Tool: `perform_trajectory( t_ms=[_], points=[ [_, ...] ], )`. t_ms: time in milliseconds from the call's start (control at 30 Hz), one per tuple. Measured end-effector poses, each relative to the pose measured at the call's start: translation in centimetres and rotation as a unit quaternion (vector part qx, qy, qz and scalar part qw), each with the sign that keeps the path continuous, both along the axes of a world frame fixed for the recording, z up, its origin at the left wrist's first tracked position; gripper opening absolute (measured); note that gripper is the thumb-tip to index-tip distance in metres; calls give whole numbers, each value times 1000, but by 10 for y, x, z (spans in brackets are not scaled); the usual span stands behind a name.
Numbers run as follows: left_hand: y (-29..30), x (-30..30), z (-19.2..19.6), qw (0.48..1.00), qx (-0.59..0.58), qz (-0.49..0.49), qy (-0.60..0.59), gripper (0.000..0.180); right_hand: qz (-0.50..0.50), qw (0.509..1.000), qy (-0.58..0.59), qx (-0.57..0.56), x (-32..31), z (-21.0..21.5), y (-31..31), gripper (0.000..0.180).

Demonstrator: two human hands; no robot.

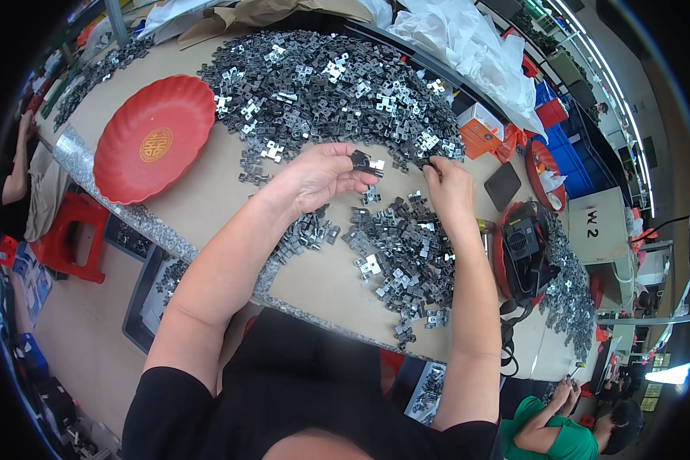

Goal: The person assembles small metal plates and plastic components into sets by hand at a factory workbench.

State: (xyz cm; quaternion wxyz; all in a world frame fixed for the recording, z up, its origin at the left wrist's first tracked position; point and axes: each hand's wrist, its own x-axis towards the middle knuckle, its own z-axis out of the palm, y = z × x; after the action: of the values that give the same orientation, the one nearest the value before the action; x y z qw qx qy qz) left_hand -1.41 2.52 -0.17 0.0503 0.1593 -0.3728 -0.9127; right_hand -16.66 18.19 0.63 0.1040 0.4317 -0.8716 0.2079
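Note:
Over the middle of the table, my left hand [323, 178] is closed on a small metal clip [366, 163], dark with a shiny part, gripped between thumb and fingers. To its right, my right hand [450, 186] reaches the near edge of the large heap of metal clips [322, 84], fingertips bent together. Whether a piece is between those fingertips is too small to make out. Below the hands lies a smaller pile of metal clips [406, 253]. Another small cluster of clips [307, 234] sits under my left wrist, partly hidden by the forearm.
A red scalloped plate [184, 115] lies at the left. Farther right are an orange box [479, 138], a dark flat pad [502, 186] and a red basin holding a black device [523, 245]. A red stool [73, 238] stands left; a person in green [552, 433] works at lower right.

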Motion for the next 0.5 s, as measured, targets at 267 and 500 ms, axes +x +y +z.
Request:
perform_trajectory(
  t_ms=[267,500],
  points=[
    [6,-1,-4,999,-32,16,-19,8,101,765,-587,-243,57,5,-4,41],
    [6,0,-7,996,-85,-3,-1,7,91,774,-574,-252,56,-1,-6,39]
  ],
)
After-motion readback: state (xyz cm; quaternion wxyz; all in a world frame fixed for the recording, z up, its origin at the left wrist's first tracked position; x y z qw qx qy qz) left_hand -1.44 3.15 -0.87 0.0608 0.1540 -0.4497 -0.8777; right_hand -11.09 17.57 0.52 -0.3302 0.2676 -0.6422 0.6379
